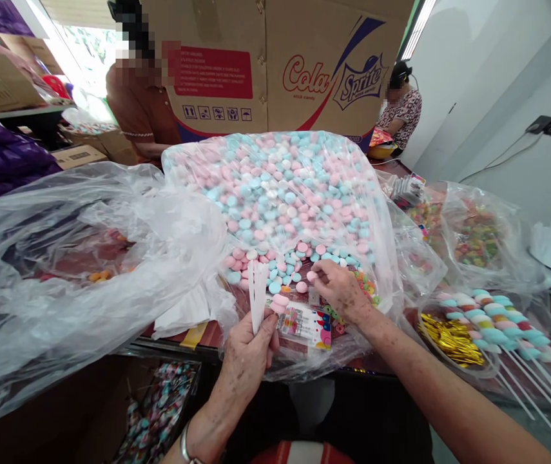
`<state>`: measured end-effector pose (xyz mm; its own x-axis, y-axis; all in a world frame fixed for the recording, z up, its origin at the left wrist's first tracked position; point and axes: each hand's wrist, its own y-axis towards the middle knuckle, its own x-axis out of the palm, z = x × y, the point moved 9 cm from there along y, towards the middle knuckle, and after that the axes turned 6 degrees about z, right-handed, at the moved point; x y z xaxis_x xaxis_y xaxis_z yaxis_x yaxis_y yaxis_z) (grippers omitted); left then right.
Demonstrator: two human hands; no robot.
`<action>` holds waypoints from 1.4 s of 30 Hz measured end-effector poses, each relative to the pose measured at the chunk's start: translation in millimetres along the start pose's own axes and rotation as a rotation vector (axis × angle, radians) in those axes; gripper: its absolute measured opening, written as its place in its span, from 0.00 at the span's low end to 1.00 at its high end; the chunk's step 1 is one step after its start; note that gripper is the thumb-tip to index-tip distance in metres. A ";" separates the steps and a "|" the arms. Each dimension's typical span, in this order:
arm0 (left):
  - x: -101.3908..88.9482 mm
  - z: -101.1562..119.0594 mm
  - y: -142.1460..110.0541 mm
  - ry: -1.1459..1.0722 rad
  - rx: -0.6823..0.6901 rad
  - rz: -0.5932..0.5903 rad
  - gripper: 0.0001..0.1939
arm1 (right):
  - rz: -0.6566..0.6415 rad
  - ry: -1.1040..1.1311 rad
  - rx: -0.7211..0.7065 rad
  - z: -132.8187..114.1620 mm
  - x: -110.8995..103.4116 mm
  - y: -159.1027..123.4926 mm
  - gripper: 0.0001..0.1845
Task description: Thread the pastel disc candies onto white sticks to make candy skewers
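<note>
- Left hand [249, 345]: grip closed around flat white sticks [257, 293], with glossy pink sweets [280, 303] at the thumb tip.
- Right hand [340, 290]: grip pinching one smooth, rounded pink sweet [311, 276].
- Beyond: pastel sweets [280, 187] heaped in crinkled clear plastic [385, 245].
- Behind: printed cardboard box [275, 71].

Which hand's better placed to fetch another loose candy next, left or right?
Right, likely. The right hand is beside the loose candies, pinching one pink candy. The left hand sits farther from them, its grip taken up by white sticks.
</note>
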<state>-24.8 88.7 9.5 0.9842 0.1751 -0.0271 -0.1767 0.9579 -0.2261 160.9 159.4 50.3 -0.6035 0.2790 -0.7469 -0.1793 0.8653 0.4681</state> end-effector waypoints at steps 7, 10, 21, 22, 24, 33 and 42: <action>-0.2 -1.7 0.5 -0.001 0.003 -0.011 0.16 | -0.166 -0.154 -0.079 -22.1 30.8 -2.0 0.07; -0.8 -1.3 0.5 0.000 0.010 -0.009 0.16 | -0.202 -0.288 -0.093 -24.8 38.5 -6.4 0.09; -1.6 -4.7 2.8 -0.006 0.007 -0.011 0.16 | -0.209 -0.241 0.014 -12.3 33.0 -0.8 0.07; -1.4 -4.9 2.7 -0.006 0.007 -0.014 0.16 | -0.209 -0.253 0.017 -12.1 32.8 -1.4 0.07; -0.9 -4.4 2.4 -0.004 0.011 -0.016 0.16 | -0.218 -0.288 0.001 -14.2 34.5 -3.1 0.07; 2.8 2.0 -0.1 0.145 0.048 -0.065 0.16 | -0.040 0.205 0.247 6.9 20.3 0.2 0.02; 10.0 2.6 -2.5 0.265 0.075 -0.092 0.14 | -0.009 1.270 0.774 17.9 15.9 -11.4 0.15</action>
<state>-14.5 88.7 12.3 0.9636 0.0311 -0.2655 -0.0777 0.9829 -0.1668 167.3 161.4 24.6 -0.9354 0.0839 0.3435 0.0145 0.9798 -0.1997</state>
